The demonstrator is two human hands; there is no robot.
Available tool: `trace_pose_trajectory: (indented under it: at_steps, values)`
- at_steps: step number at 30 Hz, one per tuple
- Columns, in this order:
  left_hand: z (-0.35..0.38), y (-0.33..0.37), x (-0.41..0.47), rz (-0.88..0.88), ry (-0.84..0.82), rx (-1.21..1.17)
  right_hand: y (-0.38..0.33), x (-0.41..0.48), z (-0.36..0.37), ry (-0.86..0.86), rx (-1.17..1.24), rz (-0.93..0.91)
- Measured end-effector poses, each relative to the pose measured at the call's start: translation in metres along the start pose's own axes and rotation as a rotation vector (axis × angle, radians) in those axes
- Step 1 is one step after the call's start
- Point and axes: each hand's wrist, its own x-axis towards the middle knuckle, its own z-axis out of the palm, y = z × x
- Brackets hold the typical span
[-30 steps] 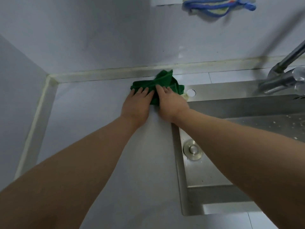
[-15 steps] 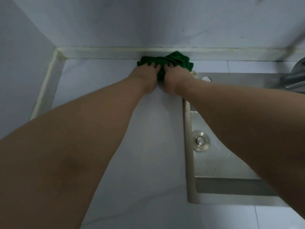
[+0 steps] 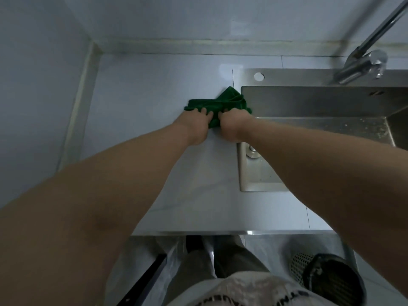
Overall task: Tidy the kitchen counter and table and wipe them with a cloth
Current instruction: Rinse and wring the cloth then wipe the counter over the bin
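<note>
A crumpled dark green cloth (image 3: 229, 100) lies on the pale grey counter (image 3: 154, 85), right beside the left rim of the steel sink (image 3: 309, 102). My left hand (image 3: 195, 127) presses its fingers down on the cloth's left part. Close beside it, my right hand (image 3: 234, 124) has its fingers curled into the cloth's bunched right part. The near part of the cloth is hidden under both hands.
A steel faucet (image 3: 362, 65) rises at the sink's back right. A round drain (image 3: 251, 152) sits on the sink's left ledge, partly behind my right forearm. Walls close the counter at the back and left. A dark mesh bin (image 3: 326, 281) stands on the floor below.
Both hands have dragged the cloth from the back wall toward me, along the sink's left rim. The right hand's fingers are now curled into the cloth.
</note>
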Motion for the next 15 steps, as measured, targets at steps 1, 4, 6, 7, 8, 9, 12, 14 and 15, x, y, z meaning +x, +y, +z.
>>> trace_pose_trajectory:
  at_steps: [1,4,6,7,8,9,12,14,15]
  values:
    - [0.004,0.004,-0.009,0.009,-0.011,0.006,-0.005,-0.009,0.006,-0.006,0.008,0.003]
    - [0.017,0.016,-0.040,0.044,-0.010,0.036,-0.022,-0.039,0.022,-0.012,0.020,0.009]
    - [0.026,0.026,-0.059,0.063,-0.014,0.054,-0.032,-0.058,0.032,-0.034,0.036,0.009]
    - [0.032,0.033,-0.069,0.073,-0.009,0.064,-0.037,-0.069,0.038,-0.042,0.040,0.005]
    - [0.038,0.037,-0.077,0.080,-0.008,0.072,-0.040,-0.077,0.043,-0.052,0.047,-0.002]
    - [0.042,0.043,-0.086,0.084,-0.008,0.073,-0.044,-0.086,0.049,-0.061,0.058,-0.010]
    - [0.052,0.061,-0.114,0.080,-0.016,0.073,-0.050,-0.111,0.063,-0.052,0.050,-0.066]
    - [0.058,0.074,-0.131,0.077,-0.030,0.075,-0.054,-0.126,0.073,-0.063,0.038,-0.108]
    - [0.061,0.080,-0.139,0.072,-0.044,0.075,-0.056,-0.133,0.077,-0.073,0.038,-0.125]
